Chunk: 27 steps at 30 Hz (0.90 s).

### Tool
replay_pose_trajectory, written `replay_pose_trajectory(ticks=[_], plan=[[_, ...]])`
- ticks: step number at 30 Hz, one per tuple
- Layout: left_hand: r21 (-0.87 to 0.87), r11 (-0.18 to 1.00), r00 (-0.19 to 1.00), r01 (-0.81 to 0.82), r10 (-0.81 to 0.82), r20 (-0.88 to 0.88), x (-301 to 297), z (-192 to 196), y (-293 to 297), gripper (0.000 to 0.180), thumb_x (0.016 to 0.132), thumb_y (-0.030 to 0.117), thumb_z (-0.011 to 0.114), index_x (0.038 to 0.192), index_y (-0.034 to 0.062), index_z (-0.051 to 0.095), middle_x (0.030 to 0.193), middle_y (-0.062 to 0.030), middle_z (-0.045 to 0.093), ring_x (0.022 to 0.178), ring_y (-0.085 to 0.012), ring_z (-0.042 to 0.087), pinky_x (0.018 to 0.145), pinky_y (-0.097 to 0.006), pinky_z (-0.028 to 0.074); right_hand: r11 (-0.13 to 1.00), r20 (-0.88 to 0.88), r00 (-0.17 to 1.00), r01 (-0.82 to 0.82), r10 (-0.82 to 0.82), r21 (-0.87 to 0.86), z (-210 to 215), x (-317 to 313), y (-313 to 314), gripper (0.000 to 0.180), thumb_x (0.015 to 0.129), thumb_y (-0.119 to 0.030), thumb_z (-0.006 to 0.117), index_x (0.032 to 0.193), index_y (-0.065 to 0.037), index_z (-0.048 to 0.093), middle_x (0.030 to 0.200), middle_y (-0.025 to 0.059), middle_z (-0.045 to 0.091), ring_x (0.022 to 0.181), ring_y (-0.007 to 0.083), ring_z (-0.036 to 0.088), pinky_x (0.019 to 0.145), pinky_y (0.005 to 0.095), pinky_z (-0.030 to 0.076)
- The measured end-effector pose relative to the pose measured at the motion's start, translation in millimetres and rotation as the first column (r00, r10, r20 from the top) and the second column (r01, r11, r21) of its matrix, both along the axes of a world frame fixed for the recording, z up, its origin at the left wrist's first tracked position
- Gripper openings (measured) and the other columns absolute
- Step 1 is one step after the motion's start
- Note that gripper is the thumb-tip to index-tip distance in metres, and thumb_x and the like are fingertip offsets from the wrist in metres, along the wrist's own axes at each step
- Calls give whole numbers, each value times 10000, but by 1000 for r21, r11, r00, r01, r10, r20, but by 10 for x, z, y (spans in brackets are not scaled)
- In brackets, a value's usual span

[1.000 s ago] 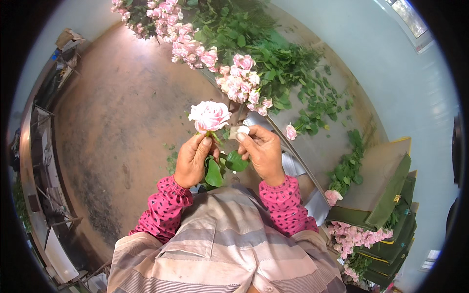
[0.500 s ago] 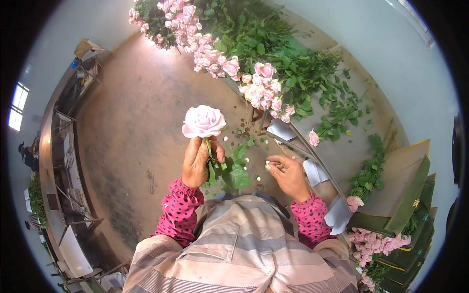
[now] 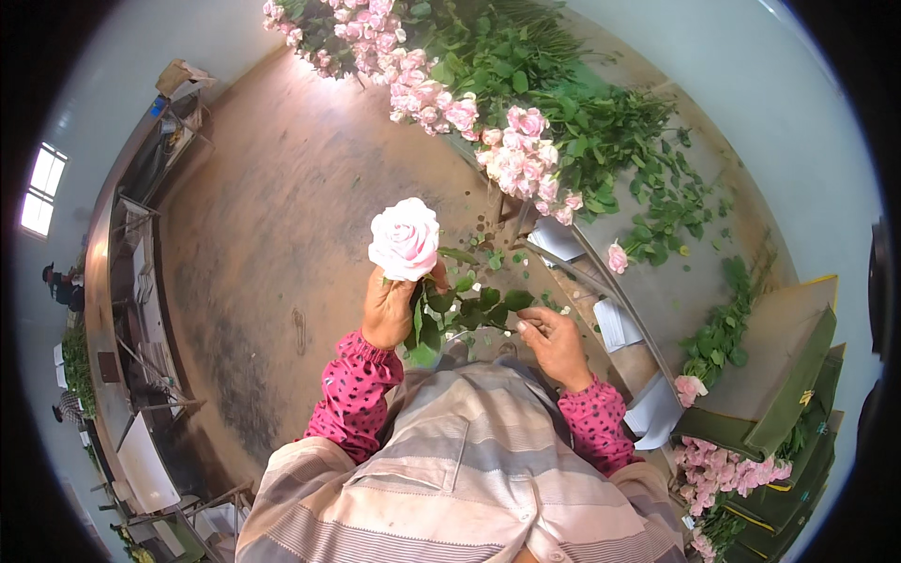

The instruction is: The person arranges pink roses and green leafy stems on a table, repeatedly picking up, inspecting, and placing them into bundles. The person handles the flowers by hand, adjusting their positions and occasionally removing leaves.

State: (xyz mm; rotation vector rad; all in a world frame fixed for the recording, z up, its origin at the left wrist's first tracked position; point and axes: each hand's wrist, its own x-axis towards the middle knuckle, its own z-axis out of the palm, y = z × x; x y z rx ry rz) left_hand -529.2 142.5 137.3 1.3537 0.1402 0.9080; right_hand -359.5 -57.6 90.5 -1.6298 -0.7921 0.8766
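At the right, green flaps (image 3: pixel 788 413) with yellow edging stand stacked as a holder. Pink roses (image 3: pixel 727 466) are packed between them, their heads poking out on the side toward the person and some greenery showing beside them. One more rose (image 3: pixel 690 389) lies just beside the topmost flap, near a leafy bunch (image 3: pixel 715 328). Beneath the edge of the grey table (image 3: pixel 648 291) are white sheets (image 3: pixel 617 326).

The left hand (image 3: pixel 387 310) is closed around the stem of a large pale pink rose (image 3: pixel 404 239), holding it just under the bloom. The flower is in front of the person, above the floor, its head up and its leaves (image 3: pixel 490 308) spreading toward the right. The right hand (image 3: pixel 556 345) has its thumb and fingers drawn close together, their tips at the outermost of those leaves; I can't make out whether they pinch it.

On the table, a heap of roses (image 3: pixel 518 164) lies with blooms along the near edge and green stems (image 3: pixel 601 131) behind. A single rose (image 3: pixel 617 257) lies apart from it, near loose leaves (image 3: pixel 662 230). Leaf bits and pale petals dot the brown floor (image 3: pixel 244 244).
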Motion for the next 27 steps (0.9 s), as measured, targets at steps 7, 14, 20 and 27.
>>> replay_pose_trajectory(ticks=[7, 14, 20, 27], plan=[[29, 998, 998, 59, -60, 2, 45, -42, -50, 234, 1007, 163, 444, 1122, -19, 537, 915, -87, 597, 808, -168, 573, 741, -292, 466, 998, -38, 997, 65, -64, 18, 4, -1, -25, 178, 902, -106, 631, 997, 44, 639, 776, 22, 626, 686, 65, 574, 603, 217, 472], [0, 998, 990, 70, -69, -120, 33, -190, -133, 293, 1012, 152, 441, 1254, -2, 500, 1029, -61, 613, 894, -140, 580, 815, -286, 471, 989, -389, 921, 72, -17, 128, 607, -136, 66, 142, 917, -145, 628, 943, -5, 632, 724, 2, 589, 622, 52, 547, 532, 187, 446], [169, 985, 982, 29, 4, -191, 57, -223, -199, 341, 1001, 127, 448, 1317, 3, 472, 1137, -78, 622, 1016, -145, 583, 893, -288, 454, 957, -651, 742, 45, 161, 288, 967, -295, 287, 157, 926, -139, 610, 993, 2, 590, 789, 27, 571, 614, 67, 543, 467, 169, 412], [141, 987, 979, 82, -52, -199, 99, -257, -200, 332, 999, 132, 455, 1303, 5, 488, 1204, -92, 592, 1109, -184, 548, 965, -319, 407, 964, -724, 658, -6, 205, 267, 946, -364, 403, 197, 938, -159, 598, 1060, -8, 566, 832, 19, 557, 605, 47, 528, 437, 155, 403]])
